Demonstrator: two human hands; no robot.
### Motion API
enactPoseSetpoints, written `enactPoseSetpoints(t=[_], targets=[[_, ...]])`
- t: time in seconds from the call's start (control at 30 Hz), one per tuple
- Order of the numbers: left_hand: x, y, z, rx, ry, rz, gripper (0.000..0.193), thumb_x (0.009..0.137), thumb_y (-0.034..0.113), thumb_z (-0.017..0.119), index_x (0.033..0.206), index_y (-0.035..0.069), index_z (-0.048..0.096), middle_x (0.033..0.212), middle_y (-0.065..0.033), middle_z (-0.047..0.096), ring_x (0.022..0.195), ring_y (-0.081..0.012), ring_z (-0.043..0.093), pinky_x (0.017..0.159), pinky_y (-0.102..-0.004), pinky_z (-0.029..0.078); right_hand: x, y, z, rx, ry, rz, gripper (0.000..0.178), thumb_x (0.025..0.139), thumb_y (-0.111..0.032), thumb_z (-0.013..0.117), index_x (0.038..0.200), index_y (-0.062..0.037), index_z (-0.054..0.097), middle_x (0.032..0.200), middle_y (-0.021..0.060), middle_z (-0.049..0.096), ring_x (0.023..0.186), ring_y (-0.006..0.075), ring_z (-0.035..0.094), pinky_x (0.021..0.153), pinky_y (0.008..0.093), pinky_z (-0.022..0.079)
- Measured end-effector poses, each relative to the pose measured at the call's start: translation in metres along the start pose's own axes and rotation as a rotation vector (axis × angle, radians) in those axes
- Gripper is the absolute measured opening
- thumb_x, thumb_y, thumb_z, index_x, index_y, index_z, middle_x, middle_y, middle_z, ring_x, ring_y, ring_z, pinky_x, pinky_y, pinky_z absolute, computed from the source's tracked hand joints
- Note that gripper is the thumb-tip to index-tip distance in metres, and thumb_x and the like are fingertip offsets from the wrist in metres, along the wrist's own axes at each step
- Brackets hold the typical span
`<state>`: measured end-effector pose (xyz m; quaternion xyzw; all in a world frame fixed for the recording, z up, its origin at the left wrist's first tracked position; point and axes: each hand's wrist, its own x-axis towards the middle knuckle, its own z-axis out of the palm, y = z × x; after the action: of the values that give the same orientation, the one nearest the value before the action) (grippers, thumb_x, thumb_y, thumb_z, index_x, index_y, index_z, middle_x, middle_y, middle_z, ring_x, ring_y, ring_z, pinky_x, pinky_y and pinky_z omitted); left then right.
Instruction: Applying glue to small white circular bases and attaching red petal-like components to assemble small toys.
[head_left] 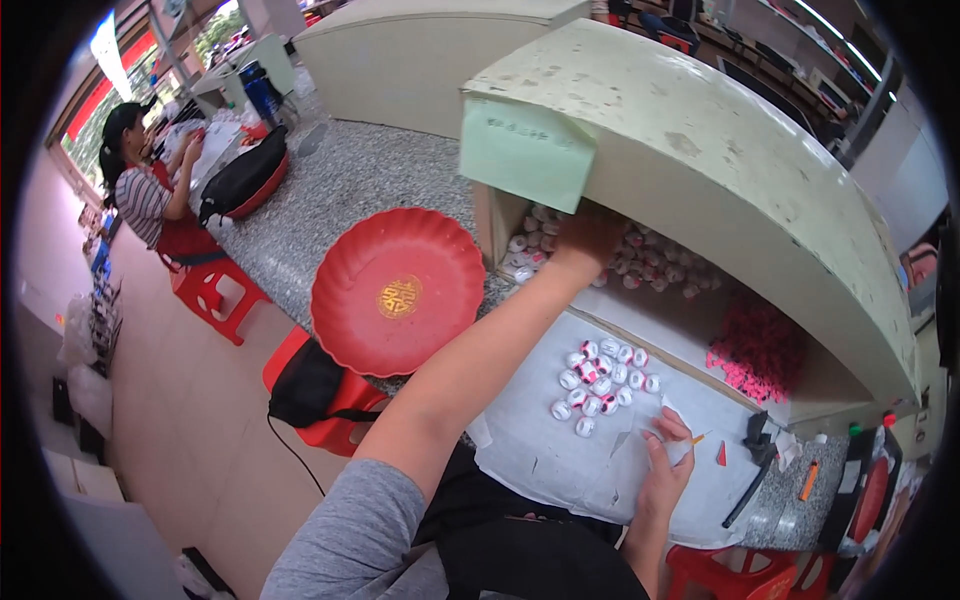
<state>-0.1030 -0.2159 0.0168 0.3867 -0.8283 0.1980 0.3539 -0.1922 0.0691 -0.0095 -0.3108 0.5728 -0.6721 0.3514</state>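
Has a long pale shelf box (pixel 690 110) straight ahead, with a white paper sheet (pixel 555 480) in front of it and a red scalloped tray (pixel 350 285) to the left on the counter. Reaches into the box with the left hand (pixel 590 238), right by a heap of white round pieces (pixel 655 262); impossible to make out from here whether spread or closed on any, with fingers lost in shadow. Holds the right hand (pixel 665 468) low over the paper, fingers curled and thumb toward them, perhaps around something small and pale, too unclear to confirm. Shows the loose cluster of white round pieces (pixel 600 380) on the paper, up and left of the right hand, nearer to it than to the left, with no long axis to any piece.
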Motion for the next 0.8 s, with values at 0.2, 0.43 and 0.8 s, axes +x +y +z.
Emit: enactPoseSetpoints(t=[0.2,0.43,0.8], targets=[[0.000,0.008,-0.015,-0.271,-0.422,-0.052,0.026,0.063,0.012,0.054,0.087,0.004,0.055,0.090,-0.0138,0.053,0.086,-0.0301,0.049,0.078,-0.0391,0.037,-0.001,0.007,-0.003,-0.014,0.001,-0.027,0.029,0.068,-0.004,0.051,0.096,-0.0001,0.047,0.110,0.0131,0.042,0.091,0.0192,0.044,0.077,0.0289,0.037],[-0.092,0.021,-0.132,-1.365,-0.182,-0.425,0.024,0.078,0.008,0.045,0.101,0.005,0.049,0.089,-0.0095,0.047,0.083,-0.0216,0.047,0.073,-0.0285,0.037,-0.004,0.007,0.001,-0.044,0.022,-0.021,0.033,0.071,-0.005,0.050,0.102,0.0005,0.043,0.108,0.0105,0.044,0.090,0.0176,0.044,0.077,0.0285,0.037],[-0.174,0.026,-0.169,-1.880,-0.421,-0.777,0.026,0.079,0.009,0.048,0.104,0.002,0.046,0.088,-0.0006,0.050,0.068,-0.0044,0.042,0.062,-0.0191,0.037,-0.012,-0.019,0.018,-0.065,0.079,0.095,0.026,0.071,-0.001,0.051,0.096,0.0043,0.045,0.088,0.0121,0.048,0.076,0.0188,0.046,0.067,0.0277,0.039]])
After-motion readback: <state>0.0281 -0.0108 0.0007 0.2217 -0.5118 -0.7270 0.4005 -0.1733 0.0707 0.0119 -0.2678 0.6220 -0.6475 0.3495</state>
